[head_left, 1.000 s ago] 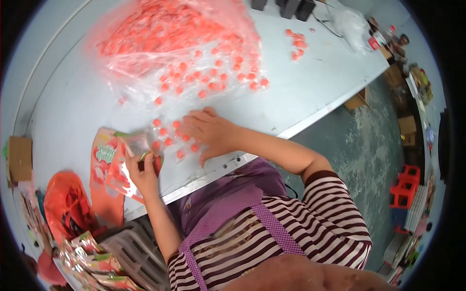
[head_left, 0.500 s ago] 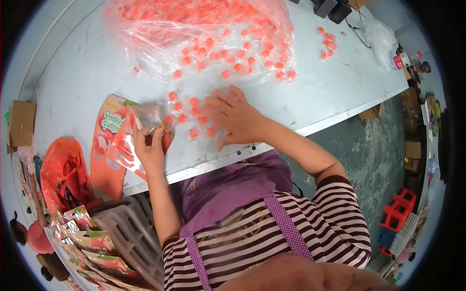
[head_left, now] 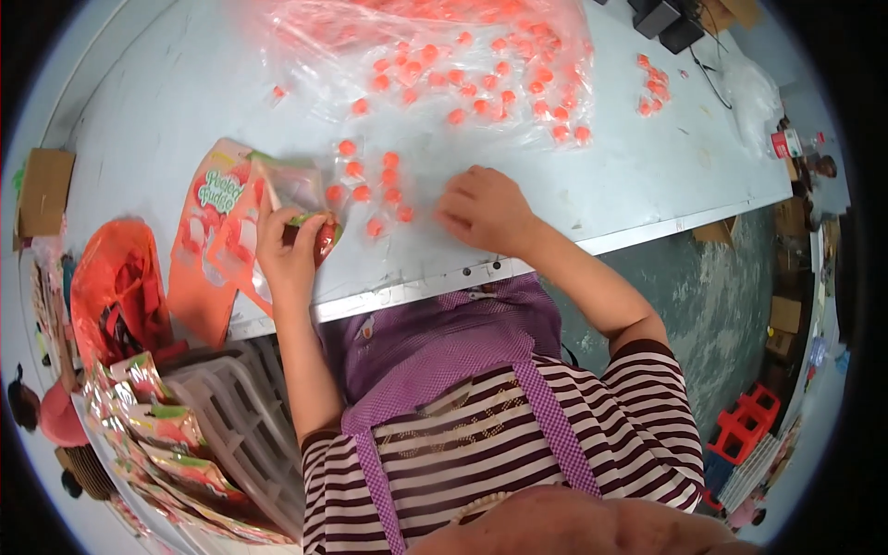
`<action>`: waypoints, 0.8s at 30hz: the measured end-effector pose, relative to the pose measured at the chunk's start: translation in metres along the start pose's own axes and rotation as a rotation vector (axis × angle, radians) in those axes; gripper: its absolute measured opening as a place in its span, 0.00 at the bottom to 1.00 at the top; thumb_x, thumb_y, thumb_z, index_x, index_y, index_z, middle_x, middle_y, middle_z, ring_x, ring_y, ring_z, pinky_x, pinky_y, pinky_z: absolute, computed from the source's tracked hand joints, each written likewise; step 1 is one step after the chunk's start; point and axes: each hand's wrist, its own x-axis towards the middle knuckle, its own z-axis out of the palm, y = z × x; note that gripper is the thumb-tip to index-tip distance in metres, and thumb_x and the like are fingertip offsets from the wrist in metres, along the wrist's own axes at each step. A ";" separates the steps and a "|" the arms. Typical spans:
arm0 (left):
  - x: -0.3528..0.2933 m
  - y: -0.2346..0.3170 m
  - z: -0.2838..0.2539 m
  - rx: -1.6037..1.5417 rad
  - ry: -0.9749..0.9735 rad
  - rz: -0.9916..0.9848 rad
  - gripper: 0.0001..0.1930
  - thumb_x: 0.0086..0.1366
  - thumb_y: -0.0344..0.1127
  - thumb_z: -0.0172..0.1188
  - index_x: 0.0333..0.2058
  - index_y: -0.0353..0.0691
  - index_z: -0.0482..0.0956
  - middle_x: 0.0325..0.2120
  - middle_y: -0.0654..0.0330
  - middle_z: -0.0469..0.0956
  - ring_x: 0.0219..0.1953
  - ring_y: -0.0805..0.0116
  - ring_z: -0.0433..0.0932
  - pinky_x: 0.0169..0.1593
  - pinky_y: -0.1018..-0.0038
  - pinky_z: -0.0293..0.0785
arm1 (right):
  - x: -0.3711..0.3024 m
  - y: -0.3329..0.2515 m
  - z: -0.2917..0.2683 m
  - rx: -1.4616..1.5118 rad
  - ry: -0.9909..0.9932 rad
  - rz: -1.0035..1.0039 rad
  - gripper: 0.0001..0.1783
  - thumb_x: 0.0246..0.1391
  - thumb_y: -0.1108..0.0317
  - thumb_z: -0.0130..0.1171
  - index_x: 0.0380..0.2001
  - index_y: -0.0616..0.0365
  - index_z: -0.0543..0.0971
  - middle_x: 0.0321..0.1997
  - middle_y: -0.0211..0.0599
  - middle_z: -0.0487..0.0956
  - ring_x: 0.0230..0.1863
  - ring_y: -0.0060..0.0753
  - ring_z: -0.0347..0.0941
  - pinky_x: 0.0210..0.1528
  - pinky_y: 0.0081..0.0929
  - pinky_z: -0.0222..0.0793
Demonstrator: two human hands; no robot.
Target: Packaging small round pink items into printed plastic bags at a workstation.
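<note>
My left hand pinches the opened mouth of a pink-and-red printed candy pouch at the table's near edge. Another such pouch lies flat beneath it and sticks out to the left. Just right of the held pouch, several round red candies in clear wrappers lie loosely grouped on the table. Beside that group, my right hand hovers or rests palm down with fingers curled under. Whatever its fingers hold, if anything, is hidden, and the fingertips are slightly blurred.
A large clear bag spills wrapped red candies across the far table. A small candy cluster lies at far right, near black devices. At lower left are an orange plastic bag, a plastic crate and filled pouches.
My right hand has drawn right, off the small candy group, and its spread fingers have curled in. My left hand keeps its pinch on the pouch. The whole view has shifted slightly.
</note>
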 end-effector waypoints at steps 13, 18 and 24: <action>0.009 0.063 -0.011 0.459 -0.195 0.382 0.12 0.41 0.36 0.69 0.24 0.39 0.77 0.55 0.45 0.64 0.59 0.43 0.59 0.56 0.57 0.57 | 0.127 -0.068 0.000 1.599 0.535 0.813 0.08 0.58 0.65 0.51 0.31 0.57 0.72 0.27 0.22 0.70 0.28 0.10 0.62 0.30 0.13 0.61; 0.002 0.061 -0.008 0.061 -0.184 0.222 0.10 0.47 0.22 0.63 0.30 0.33 0.72 0.55 0.41 0.63 0.57 0.46 0.63 0.52 0.66 0.67 | 0.130 -0.075 0.025 1.165 0.507 0.562 0.09 0.58 0.64 0.50 0.29 0.59 0.72 0.22 0.23 0.68 0.25 0.11 0.60 0.27 0.14 0.59; -0.013 0.061 -0.007 -0.217 -0.096 0.005 0.09 0.49 0.21 0.62 0.28 0.34 0.71 0.57 0.43 0.62 0.60 0.49 0.61 0.53 0.66 0.66 | 0.114 -0.070 0.032 1.029 0.337 0.488 0.06 0.60 0.69 0.46 0.30 0.58 0.70 0.30 0.24 0.69 0.29 0.13 0.61 0.33 0.15 0.61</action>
